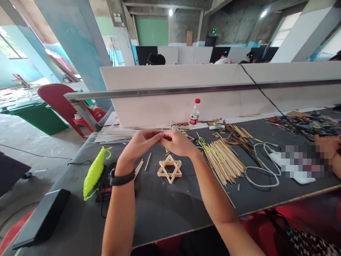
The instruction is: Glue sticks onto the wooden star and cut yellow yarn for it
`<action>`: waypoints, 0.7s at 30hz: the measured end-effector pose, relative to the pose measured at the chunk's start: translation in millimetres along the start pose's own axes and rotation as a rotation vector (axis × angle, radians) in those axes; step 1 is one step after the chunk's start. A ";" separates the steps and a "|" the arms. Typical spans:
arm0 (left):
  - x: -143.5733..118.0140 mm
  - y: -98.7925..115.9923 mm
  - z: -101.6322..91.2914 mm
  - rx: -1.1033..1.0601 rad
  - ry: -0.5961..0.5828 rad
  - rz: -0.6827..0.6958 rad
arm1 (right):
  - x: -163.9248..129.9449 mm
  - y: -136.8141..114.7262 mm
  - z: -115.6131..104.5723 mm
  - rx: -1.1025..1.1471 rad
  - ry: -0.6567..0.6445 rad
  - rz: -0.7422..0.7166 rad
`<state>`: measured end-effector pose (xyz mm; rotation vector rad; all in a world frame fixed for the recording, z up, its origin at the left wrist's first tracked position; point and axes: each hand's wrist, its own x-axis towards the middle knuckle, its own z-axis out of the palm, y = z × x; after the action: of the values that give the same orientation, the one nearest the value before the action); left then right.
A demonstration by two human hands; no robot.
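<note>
My left hand (140, 143) and my right hand (178, 142) meet fingertip to fingertip above the dark table (170, 209), pinching something small and thin between them; what it is I cannot make out. Just below them lies a six-pointed star of wooden sticks (169, 169), flat on the table and untouched. A few loose sticks (142, 164) rest by my left wrist, which wears a black watch (121, 177). A large bundle of thin sticks (223, 160) lies to the right of my right forearm.
A spool of neon yellow string (94, 172) and a black device (106, 185) lie left. A water bottle (195, 113) stands by the white partition (213, 92). White cable (262, 167), wood scraps (234, 133). Another person's hand (329, 145) rests at right.
</note>
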<state>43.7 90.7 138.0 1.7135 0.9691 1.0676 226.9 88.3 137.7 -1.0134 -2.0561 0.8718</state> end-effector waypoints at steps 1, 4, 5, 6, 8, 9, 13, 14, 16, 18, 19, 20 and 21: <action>0.5 -2.0 -2.1 0.029 -0.004 -0.009 | 0.2 0.0 0.6 -0.021 -0.006 0.003; 3.7 -10.4 -7.3 0.086 0.079 0.003 | 0.5 -0.4 1.7 -0.036 -0.052 0.008; 4.7 -13.5 -9.0 0.077 0.099 0.006 | 0.5 -0.6 1.8 -0.035 -0.058 0.009; 5.4 -16.3 -10.6 0.052 0.106 -0.001 | 0.5 -0.7 1.8 -0.033 -0.063 0.007; 5.5 -21.0 -13.8 0.002 0.071 -0.051 | 0.6 -0.5 1.9 -0.031 -0.060 -0.004; 5.0 -22.6 -15.3 -0.005 0.041 -0.090 | 0.8 -0.1 2.1 -0.036 -0.054 -0.006; 3.2 -24.9 -18.5 0.032 -0.105 -0.243 | 2.4 4.6 4.3 -0.038 -0.041 0.019; 3.1 -24.9 -18.5 0.022 -0.134 -0.249 | 2.7 6.0 4.9 -0.038 -0.039 0.028; 3.9 -25.0 -17.7 -0.016 -0.157 -0.217 | 2.9 7.9 6.1 -0.043 -0.046 0.035; 6.0 -25.8 -16.1 -0.074 -0.107 -0.163 | 2.5 7.9 6.7 -0.037 -0.060 0.022; 7.5 -26.6 -15.4 -0.118 -0.058 -0.141 | 2.2 7.3 6.9 -0.031 -0.068 0.010; 9.4 -27.4 -15.0 -0.178 0.008 -0.117 | 2.0 6.6 7.0 -0.026 -0.077 0.000; 11.6 -28.3 -15.1 -0.257 0.088 -0.087 | 2.1 6.3 7.0 -0.021 -0.077 -0.008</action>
<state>28.9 114.2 118.3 1.4139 0.9096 1.1640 222.8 91.2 129.5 -0.9968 -2.1367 0.8995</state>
